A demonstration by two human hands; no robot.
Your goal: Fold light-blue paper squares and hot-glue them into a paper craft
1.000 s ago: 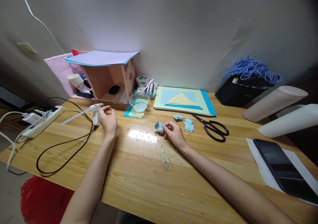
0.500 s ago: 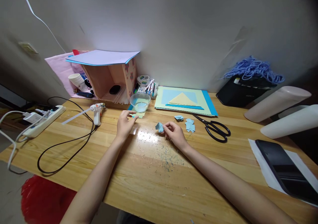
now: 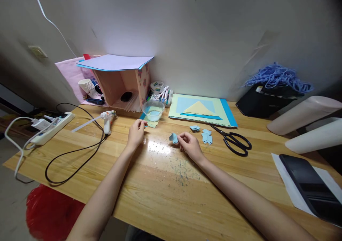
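Observation:
My right hand (image 3: pixel 190 145) pinches a small light-blue folded paper piece (image 3: pixel 173 138) just above the table. My left hand (image 3: pixel 135 132), in front of the clear plastic bowl (image 3: pixel 153 109), has its thumb and fingers closed together. A tiny bluish and reddish bit shows at those fingertips, too small to make out. Beyond my right hand lie a folded blue paper (image 3: pixel 195 128) and some cut blue paper pieces (image 3: pixel 207 136). Black-handled scissors (image 3: pixel 235 143) rest to their right.
Paper scraps (image 3: pixel 183 169) litter the wood between my arms. A glue gun (image 3: pixel 107 121) with its cable and a power strip (image 3: pixel 53 129) lie left. Behind are a pink box (image 3: pixel 143 86), markers (image 3: pixel 165 95) and stacked coloured sheets (image 3: pixel 229 116). A phone (image 3: pixel 307 184) lies right.
The fingers of my left hand have closed from a spread pose, near the bowl. My right hand keeps hold of the folded paper piece. The whole view has shifted slightly.

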